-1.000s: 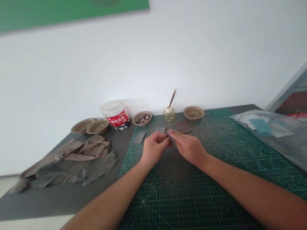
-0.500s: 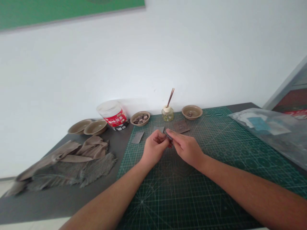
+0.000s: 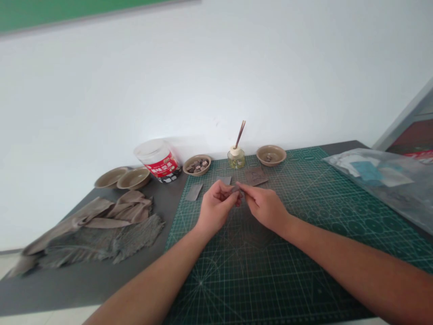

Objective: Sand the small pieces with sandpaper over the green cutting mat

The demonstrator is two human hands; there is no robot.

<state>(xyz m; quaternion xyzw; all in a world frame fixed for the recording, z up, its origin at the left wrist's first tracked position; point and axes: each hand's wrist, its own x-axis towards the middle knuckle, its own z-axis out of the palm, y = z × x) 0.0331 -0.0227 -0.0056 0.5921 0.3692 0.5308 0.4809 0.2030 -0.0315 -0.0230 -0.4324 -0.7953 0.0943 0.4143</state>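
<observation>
Over the green cutting mat point(image 3: 233, 275), my two hands meet at a small dark grey piece point(image 3: 236, 189), whose kind I cannot make out. My left hand point(image 3: 216, 205) pinches it between thumb and curled fingers. From the other side, my right hand point(image 3: 265, 203) closes its thumb and fingertips at the piece's right end; the fingers partly hide it. Just beyond the hands lie a grey rectangular sheet point(image 3: 224, 180), partly covered, and a brown square with dark markings point(image 3: 256, 176). Another grey sheet point(image 3: 194, 192) lies to the left of my left hand.
Along the wall stand a bowl of small stone-like pieces point(image 3: 197, 165), a reed diffuser point(image 3: 236, 158), a bowl with a few bits point(image 3: 271, 155) and a red-labelled plastic tub point(image 3: 158, 161). Two bowls point(image 3: 134, 179) and a crumpled cloth point(image 3: 111, 225) sit left; a plastic bag point(image 3: 379, 176) lies right.
My right fingers have drawn back from lying across the small grey piece to its right end, so more of it shows. My left hand keeps its pinch. The view has shifted slightly.
</observation>
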